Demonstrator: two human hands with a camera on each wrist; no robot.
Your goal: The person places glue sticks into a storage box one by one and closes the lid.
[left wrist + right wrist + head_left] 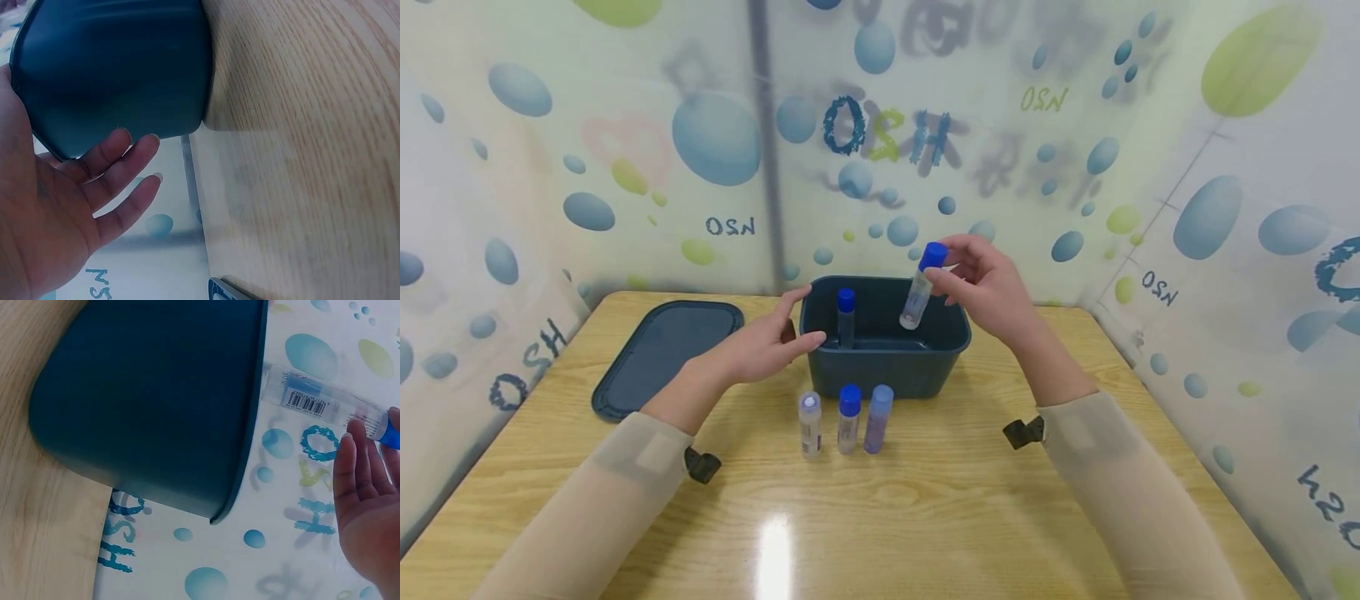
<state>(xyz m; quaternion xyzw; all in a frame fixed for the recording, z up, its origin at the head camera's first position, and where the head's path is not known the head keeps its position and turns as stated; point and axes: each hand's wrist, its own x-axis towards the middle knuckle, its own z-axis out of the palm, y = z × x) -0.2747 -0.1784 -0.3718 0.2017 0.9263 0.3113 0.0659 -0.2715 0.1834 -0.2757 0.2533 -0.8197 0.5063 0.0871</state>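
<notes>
Clear plastic with a blue cap, the tube is pinched near its cap between the thumb and fingertips of the right grip. It leans, base down and to the left of that grip, over the inside of the bin. Within the bin, farther left of the right grip, stands a blue-capped tube. Nearer the person than both grips, three tubes stand upright on the bench. With one tube inside, one held over and three outside, the work looks partway along; whether tubes are going in or out, I cannot tell. The lid is off, lying left of the left grip, which touches the bin's left end with spread thumb and index finger, its other fingers loose. Both forearms reach forward and slant inward.
</notes>
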